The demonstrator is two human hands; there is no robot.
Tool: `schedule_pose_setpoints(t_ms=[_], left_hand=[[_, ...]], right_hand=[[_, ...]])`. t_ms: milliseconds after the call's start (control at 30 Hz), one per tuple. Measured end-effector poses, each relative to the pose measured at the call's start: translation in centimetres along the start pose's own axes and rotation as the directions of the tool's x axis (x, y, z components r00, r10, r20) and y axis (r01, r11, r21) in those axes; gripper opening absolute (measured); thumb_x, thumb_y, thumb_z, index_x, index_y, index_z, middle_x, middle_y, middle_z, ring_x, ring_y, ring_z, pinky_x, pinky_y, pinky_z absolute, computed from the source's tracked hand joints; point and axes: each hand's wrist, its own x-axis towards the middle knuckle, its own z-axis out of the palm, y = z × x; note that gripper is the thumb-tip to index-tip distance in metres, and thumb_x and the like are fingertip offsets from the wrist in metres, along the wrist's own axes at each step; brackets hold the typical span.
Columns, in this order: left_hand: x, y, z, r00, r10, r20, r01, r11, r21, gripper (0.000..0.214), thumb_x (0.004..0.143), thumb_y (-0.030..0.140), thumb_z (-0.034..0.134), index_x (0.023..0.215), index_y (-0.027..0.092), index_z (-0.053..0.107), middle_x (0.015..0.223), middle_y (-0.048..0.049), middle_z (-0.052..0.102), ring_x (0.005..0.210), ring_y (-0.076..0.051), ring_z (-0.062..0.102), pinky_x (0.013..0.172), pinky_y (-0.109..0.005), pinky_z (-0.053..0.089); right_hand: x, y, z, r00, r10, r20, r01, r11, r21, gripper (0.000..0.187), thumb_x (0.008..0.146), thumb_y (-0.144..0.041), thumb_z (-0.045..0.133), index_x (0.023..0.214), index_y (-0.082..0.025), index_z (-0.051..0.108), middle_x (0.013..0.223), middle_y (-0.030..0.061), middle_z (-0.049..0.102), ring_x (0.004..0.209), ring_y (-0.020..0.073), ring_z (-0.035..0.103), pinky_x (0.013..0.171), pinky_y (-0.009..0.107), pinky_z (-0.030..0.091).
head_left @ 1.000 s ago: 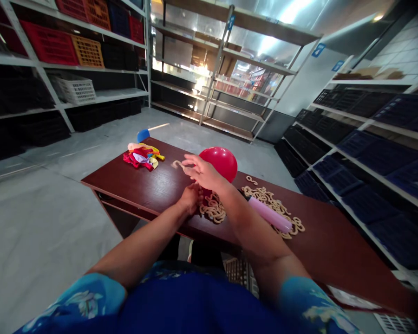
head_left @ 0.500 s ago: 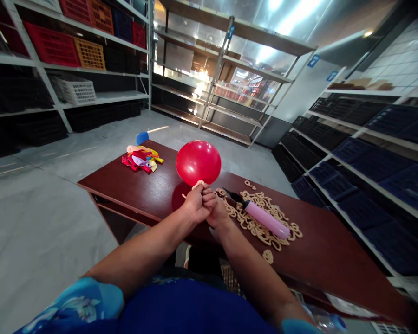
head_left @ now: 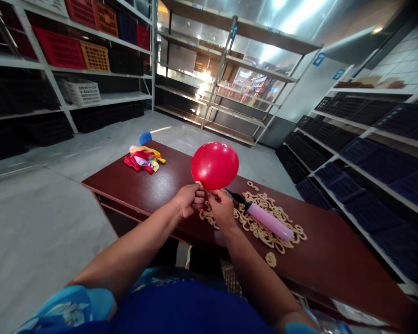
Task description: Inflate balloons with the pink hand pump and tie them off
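Note:
An inflated red balloon tilts to the right above the table, its neck end down at my fingers. My left hand is closed round the neck, and a bit of beige cord shows at the top of its fist. Close beside it, my right hand pinches just under the balloon; what lies between its fingertips is too small to make out. Right of my hands, a pink balloon pump with a black nozzle lies on a pile of beige cord loops.
The dark red-brown table carries a heap of uninflated balloons at its far left. A blue object with a stick shows beyond the edge. Shelves with crates stand left, dark crates right, and a metal rack behind.
My hands have come apart from being clasped together, the right one drawing back to a pinch. The balloon has shifted right and tipped to that side.

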Motion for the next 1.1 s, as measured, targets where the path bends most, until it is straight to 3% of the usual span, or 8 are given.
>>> schedule_pose_setpoints(t_ms=[100, 200, 300, 400, 600, 733, 867, 1100], left_hand=[[1.1, -0.4, -1.4, 0.976, 0.184, -0.116, -0.115, 0.89, 0.441, 0.025, 0.083, 0.031, 0.041, 0.061, 0.017, 0.039, 0.046, 0.0071, 0.027, 0.034, -0.004, 0.021, 0.037, -0.017, 0.017], [1.7, -0.8, -2.4, 0.875, 0.479, -0.07, -0.178, 0.453, 0.874, 0.031, 0.084, 0.034, 0.037, 0.06, 0.017, 0.046, 0.051, -0.0005, 0.044, 0.047, -0.011, 0.042, 0.048, -0.022, 0.032], [1.8, -1.1, -2.7, 0.812, 0.581, 0.057, -0.097, 0.037, 0.995, 0.035, 0.087, 0.033, 0.03, 0.069, 0.018, 0.055, 0.065, -0.0064, 0.057, 0.063, -0.017, 0.053, 0.059, -0.026, 0.036], [1.6, -1.5, -2.4, 0.819, 0.568, 0.084, -0.034, -0.098, 0.995, 0.036, 0.089, 0.032, 0.026, 0.084, 0.018, 0.059, 0.076, -0.0094, 0.063, 0.072, -0.019, 0.058, 0.064, -0.027, 0.039], [1.2, -2.3, -1.7, 0.809, 0.578, 0.108, -0.003, -0.181, 0.984, 0.031, 0.089, 0.028, 0.028, 0.091, 0.017, 0.057, 0.085, -0.0108, 0.064, 0.077, -0.019, 0.06, 0.067, -0.027, 0.04], [1.1, -2.6, -1.5, 0.781, 0.606, 0.151, 0.013, -0.257, 0.966, 0.031, 0.089, 0.027, 0.029, 0.089, 0.014, 0.056, 0.084, -0.0129, 0.063, 0.079, -0.021, 0.06, 0.069, -0.029, 0.041], [1.4, -2.9, -1.3, 0.79, 0.601, 0.121, 0.002, -0.2, 0.98, 0.033, 0.089, 0.03, 0.028, 0.09, 0.013, 0.057, 0.084, -0.0133, 0.063, 0.078, -0.021, 0.06, 0.07, -0.029, 0.041], [2.6, -3.8, -1.5, 0.796, 0.594, 0.113, -0.232, 0.127, 0.964, 0.038, 0.09, 0.038, 0.027, 0.087, 0.016, 0.058, 0.084, -0.0093, 0.065, 0.077, -0.017, 0.06, 0.07, -0.026, 0.041]], right_hand=[[-0.2, -1.2, -1.4, 0.984, -0.178, -0.026, 0.17, 0.965, -0.198, 0.021, 0.082, -0.036, 0.047, 0.085, -0.02, 0.06, 0.077, 0.0027, 0.062, 0.069, 0.0144, 0.056, 0.066, 0.027, 0.045], [-0.4, -2.8, -2.7, 0.941, -0.324, 0.101, 0.337, 0.857, -0.389, 0.018, 0.082, -0.027, 0.046, 0.085, -0.021, 0.063, 0.083, 0.0038, 0.06, 0.076, 0.0148, 0.056, 0.073, 0.027, 0.043], [-0.2, -4.2, -3.5, 0.915, -0.359, 0.185, 0.404, 0.79, -0.462, 0.023, 0.084, -0.022, 0.041, 0.09, -0.023, 0.063, 0.091, 0.0047, 0.057, 0.081, 0.0149, 0.056, 0.075, 0.026, 0.042], [0.4, -4.7, -3.5, 0.899, -0.383, 0.211, 0.437, 0.802, -0.406, 0.023, 0.084, -0.021, 0.042, 0.089, -0.025, 0.064, 0.094, 0.0045, 0.057, 0.085, 0.0152, 0.056, 0.077, 0.026, 0.043], [1.2, -3.8, -2.3, 0.99, -0.122, 0.069, 0.126, 0.991, -0.047, 0.019, 0.076, -0.036, 0.055, 0.086, -0.021, 0.061, 0.075, 0.0019, 0.062, 0.062, 0.0136, 0.057, 0.058, 0.026, 0.047], [1.3, -3.1, -2.4, 0.97, 0.099, 0.221, -0.132, 0.982, 0.139, 0.025, 0.072, -0.044, 0.056, 0.078, -0.02, 0.056, 0.054, -0.0037, 0.054, 0.041, 0.0096, 0.048, 0.038, 0.021, 0.037], [1.3, -2.6, -2.6, 0.975, 0.071, 0.211, -0.098, 0.988, 0.121, 0.024, 0.075, -0.044, 0.051, 0.075, -0.02, 0.053, 0.048, -0.0055, 0.05, 0.038, 0.009, 0.045, 0.038, 0.02, 0.034], [1.0, -2.6, -2.0, 0.981, -0.134, -0.138, 0.09, 0.954, -0.286, 0.015, 0.077, -0.035, 0.047, 0.072, -0.021, 0.052, 0.064, -0.0003, 0.058, 0.059, 0.0136, 0.052, 0.059, 0.026, 0.04]])
